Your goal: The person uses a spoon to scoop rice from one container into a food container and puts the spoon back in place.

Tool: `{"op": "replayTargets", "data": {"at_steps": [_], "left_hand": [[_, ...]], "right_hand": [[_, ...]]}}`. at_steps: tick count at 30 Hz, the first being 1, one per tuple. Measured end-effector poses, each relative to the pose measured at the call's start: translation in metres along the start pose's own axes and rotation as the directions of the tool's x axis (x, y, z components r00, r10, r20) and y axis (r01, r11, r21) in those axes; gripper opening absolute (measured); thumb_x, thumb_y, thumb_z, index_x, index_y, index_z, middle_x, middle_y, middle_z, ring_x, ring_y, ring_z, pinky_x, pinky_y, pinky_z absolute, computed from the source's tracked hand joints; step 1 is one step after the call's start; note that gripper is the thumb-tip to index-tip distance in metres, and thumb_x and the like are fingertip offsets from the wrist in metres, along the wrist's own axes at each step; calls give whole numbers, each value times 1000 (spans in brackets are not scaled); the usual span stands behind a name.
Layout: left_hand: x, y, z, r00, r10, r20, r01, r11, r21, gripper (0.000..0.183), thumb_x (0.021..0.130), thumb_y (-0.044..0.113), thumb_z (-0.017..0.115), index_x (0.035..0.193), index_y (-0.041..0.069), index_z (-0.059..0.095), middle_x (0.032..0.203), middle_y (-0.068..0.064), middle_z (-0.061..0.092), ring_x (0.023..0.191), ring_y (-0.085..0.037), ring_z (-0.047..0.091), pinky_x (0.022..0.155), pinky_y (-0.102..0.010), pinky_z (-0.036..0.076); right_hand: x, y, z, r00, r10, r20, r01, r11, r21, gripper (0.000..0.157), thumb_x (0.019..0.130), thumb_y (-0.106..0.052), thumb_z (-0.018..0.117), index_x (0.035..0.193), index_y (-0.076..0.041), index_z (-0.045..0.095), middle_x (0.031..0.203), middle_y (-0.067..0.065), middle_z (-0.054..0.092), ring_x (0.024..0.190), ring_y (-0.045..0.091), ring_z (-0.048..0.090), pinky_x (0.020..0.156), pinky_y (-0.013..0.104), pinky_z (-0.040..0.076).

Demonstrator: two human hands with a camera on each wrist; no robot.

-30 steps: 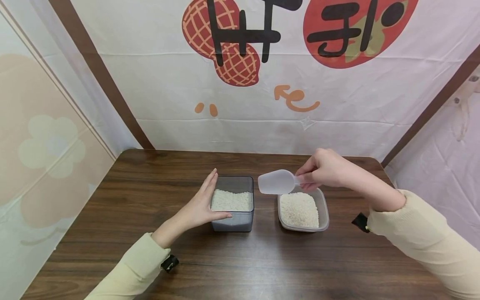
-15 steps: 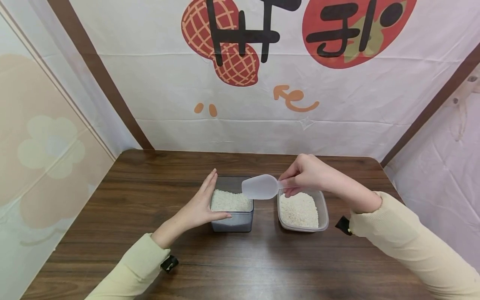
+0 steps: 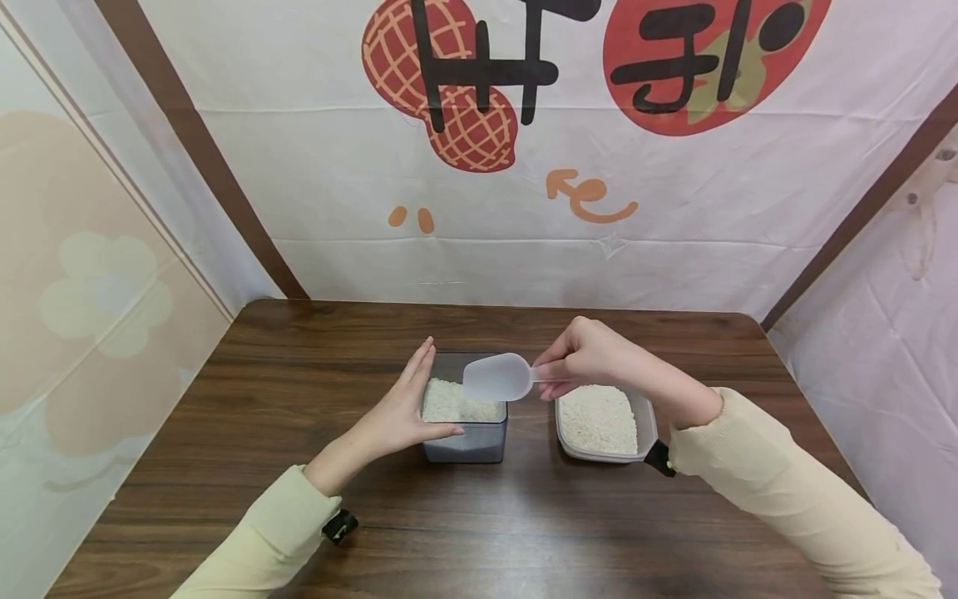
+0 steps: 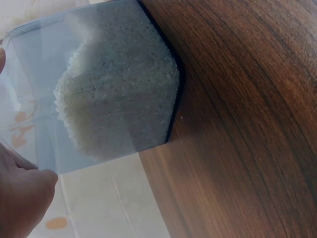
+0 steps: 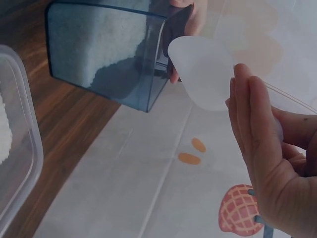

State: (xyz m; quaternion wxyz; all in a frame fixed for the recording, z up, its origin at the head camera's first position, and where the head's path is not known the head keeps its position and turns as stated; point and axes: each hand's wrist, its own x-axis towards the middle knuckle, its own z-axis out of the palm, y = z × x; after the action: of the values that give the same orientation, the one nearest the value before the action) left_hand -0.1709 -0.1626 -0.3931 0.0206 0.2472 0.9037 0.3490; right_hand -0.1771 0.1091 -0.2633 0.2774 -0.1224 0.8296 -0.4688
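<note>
A bluish see-through plastic container (image 3: 466,445) with white rice (image 3: 443,403) in it stands mid-table. My left hand (image 3: 391,426) holds its left side, thumb along the front rim and fingers toward the far corner; through the wall in the left wrist view the rice (image 4: 119,89) slopes. With my right hand (image 3: 595,356) I pinch the handle of a translucent white scoop (image 3: 496,378). The scoop's bowl hangs above the right part of the bluish container; whether any rice lies in it I cannot tell. Below my right forearm stands a clear tub (image 3: 645,416) of rice (image 3: 597,420).
Brown wood-grain table (image 3: 479,524) under both containers, with a narrow gap between them. A white printed cloth (image 3: 479,266) hangs behind the table's far edge, and more cloth hangs at both sides. Black wrist straps (image 3: 340,527) show at the sleeves.
My right hand has carried the scoop leftward and slightly nearer, from beside the bluish container to above it. My left hand and both containers have stayed put.
</note>
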Motion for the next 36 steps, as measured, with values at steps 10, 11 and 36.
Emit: {"op": "replayTargets", "data": {"at_steps": [10,11,36], "left_hand": [[0,-2,1,1000,6,-7,-6,1000,17,118,66,50,76,145,0,4,152,-9,-1,135,-33,15,102,-51,28],[0,-2,0,1000,4,-5,-4,1000,16,119,66,50,76,145,0,4,152,-9,-2,136,-33,14,102,-51,28],[-2,-2,2,1000,23,-14,-23,1000,6,119,66,49,77,145,-2,4,152,-9,-2,135,-34,17,102,-50,27]], "right_hand": [[12,8,10,998,-14,55,7,991,133,20,84,1,61,99,14,64,78,19,68,66,16,67,67,31,54],[13,9,11,998,-16,62,7,989,146,20,85,1,60,99,15,64,79,20,67,67,17,67,67,31,54],[36,32,36,994,64,85,-86,955,285,23,85,4,58,103,18,60,80,23,67,68,19,67,70,30,53]]}}
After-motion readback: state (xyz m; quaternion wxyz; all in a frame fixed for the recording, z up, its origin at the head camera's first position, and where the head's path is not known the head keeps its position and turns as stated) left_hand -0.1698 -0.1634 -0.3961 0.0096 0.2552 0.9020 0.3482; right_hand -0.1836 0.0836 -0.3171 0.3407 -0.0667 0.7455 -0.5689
